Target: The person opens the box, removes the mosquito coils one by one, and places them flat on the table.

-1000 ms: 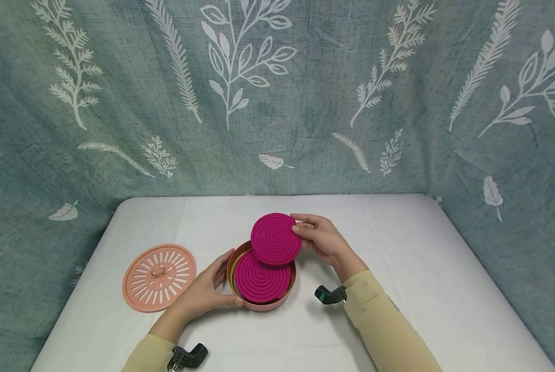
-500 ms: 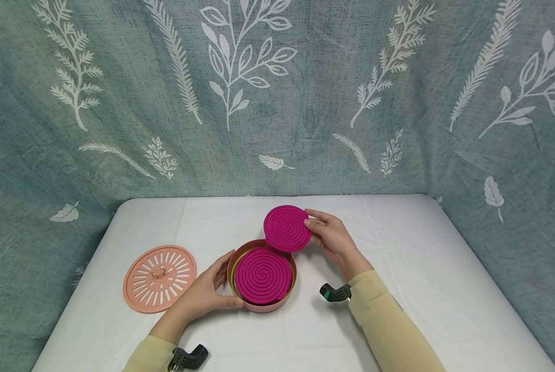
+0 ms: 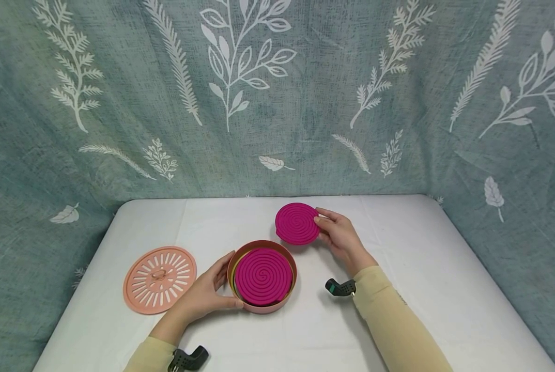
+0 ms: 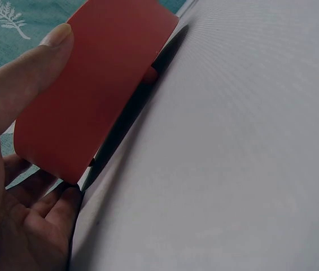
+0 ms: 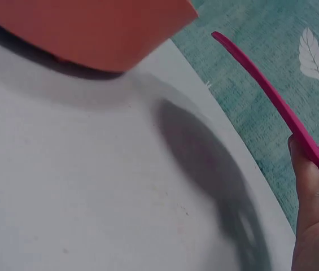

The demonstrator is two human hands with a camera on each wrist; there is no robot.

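Observation:
My right hand (image 3: 340, 235) pinches the edge of a round magenta coaster with a spiral pattern (image 3: 297, 223), held above the table behind and right of a round coral container (image 3: 261, 309). Edge-on in the right wrist view, the coaster (image 5: 272, 96) is thin and slightly bent, between thumb and fingers. A second magenta spiral coaster (image 3: 263, 276) lies inside the container, with yellowish edges showing around it. My left hand (image 3: 205, 292) grips the container's left side, thumb at the front and fingers behind. In the left wrist view the thumb rests on the container's wall (image 4: 91, 90).
A coral slotted lid (image 3: 159, 279) with a small raised handle lies on the white table (image 3: 333, 341) left of the container. A green-blue leaf-patterned cloth (image 3: 314, 103) hangs behind the table and at its sides.
My right hand has carried the held coaster right and back, off the container, so the coaster inside is now fully uncovered. The left hand and the container have stayed in place.

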